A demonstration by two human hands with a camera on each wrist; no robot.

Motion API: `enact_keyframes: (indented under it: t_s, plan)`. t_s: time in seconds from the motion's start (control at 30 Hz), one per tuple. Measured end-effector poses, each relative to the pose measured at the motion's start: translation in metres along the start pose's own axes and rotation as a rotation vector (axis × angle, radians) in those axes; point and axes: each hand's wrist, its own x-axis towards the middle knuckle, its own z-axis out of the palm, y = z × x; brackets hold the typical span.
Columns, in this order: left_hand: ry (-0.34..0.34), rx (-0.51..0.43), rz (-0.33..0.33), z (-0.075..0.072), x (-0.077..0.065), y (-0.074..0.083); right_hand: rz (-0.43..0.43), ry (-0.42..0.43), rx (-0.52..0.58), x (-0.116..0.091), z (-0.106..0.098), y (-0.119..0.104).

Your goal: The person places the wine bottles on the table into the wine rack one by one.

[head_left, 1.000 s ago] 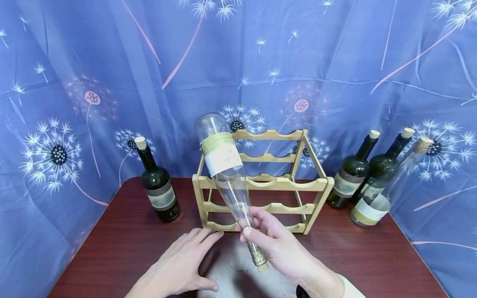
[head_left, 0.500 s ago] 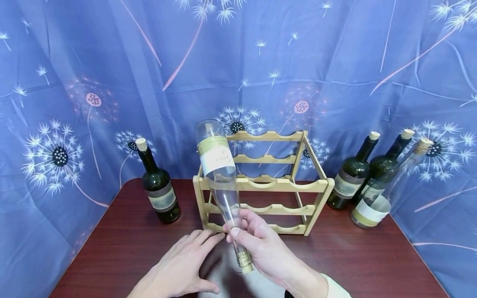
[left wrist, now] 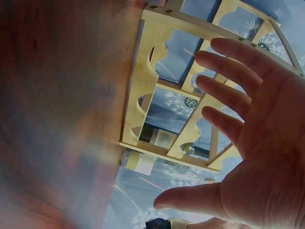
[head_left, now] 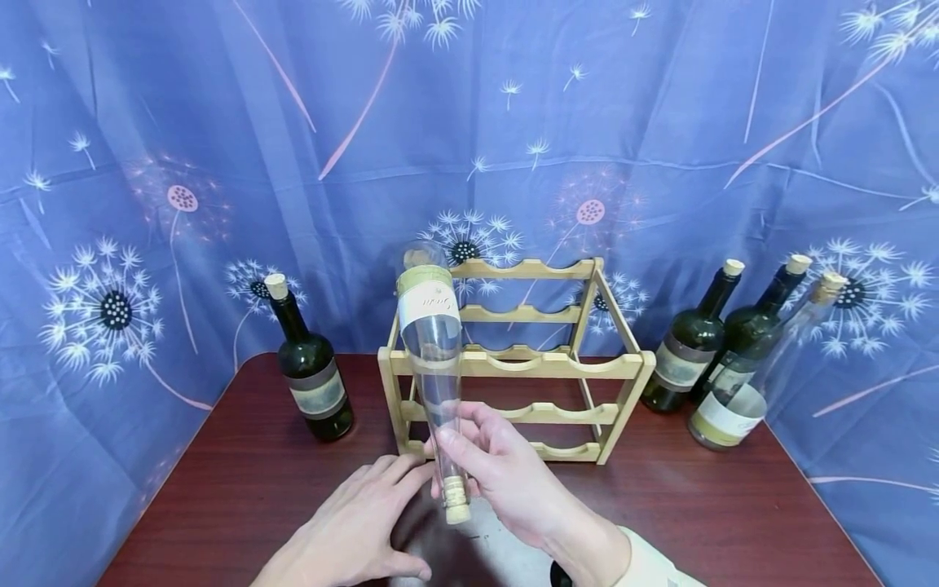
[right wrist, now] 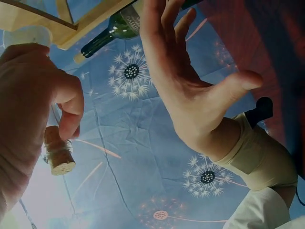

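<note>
Clear bottle [head_left: 437, 367] has swung its neck [head_left: 455, 489] leftward; with only the right hand [head_left: 506, 469] gripping there, its base [head_left: 421, 256] could dip and knock the rack [head_left: 546, 365], left hand [head_left: 359, 519] holding nothing.

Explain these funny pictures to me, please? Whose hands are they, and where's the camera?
They belong to one person; there's no robot. The wide picture comes from a camera on the person's head, looking forward and down. The two tilted ones come from cameras on the wrists. The right hand grips a clear bottle by its neck, corked end toward the person. The left hand is open, near a wooden rack. That stands on a red-brown table, with one dark bottle to its left, and two more dark bottles and another clear bottle to its right.
</note>
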Motion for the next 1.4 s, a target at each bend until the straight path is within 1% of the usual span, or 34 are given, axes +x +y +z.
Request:
enact_keyframes:
  t_s: [0.17, 0.33, 0.6, 0.8, 1.0, 1.13, 1.3, 1.4]
  plan:
    - [0.007, 0.001, 0.005, 0.001, 0.000, 0.000, 0.015, -0.029, 0.033, 0.003, 0.003, 0.002]
    - [0.002, -0.006, -0.004, 0.001, -0.001, -0.001, 0.009, -0.018, 0.063, 0.009, 0.005, 0.004]
    - [-0.014, 0.011, -0.016, 0.001, 0.000, -0.001, 0.001, 0.042, 0.095, 0.022, 0.006, 0.004]
    - [-0.020, 0.015, -0.012, 0.000, 0.000, -0.001, -0.012, 0.070, 0.080, 0.032, 0.006, 0.004]
    - [-0.058, 0.020, -0.021, -0.001, 0.001, -0.001, -0.032, 0.104, 0.105, 0.041, 0.005, 0.003]
    - [-0.069, 0.013, -0.019, -0.001, 0.002, -0.001, -0.050, 0.114, 0.125, 0.045, 0.004, 0.002]
    - [-0.064, 0.008, -0.015, -0.001, 0.001, -0.002, -0.057, 0.190, 0.168, 0.053, 0.006, 0.005]
    - [-0.042, 0.017, -0.004, -0.001, 0.000, -0.002, -0.066, 0.233, 0.184, 0.057, 0.007, 0.006]
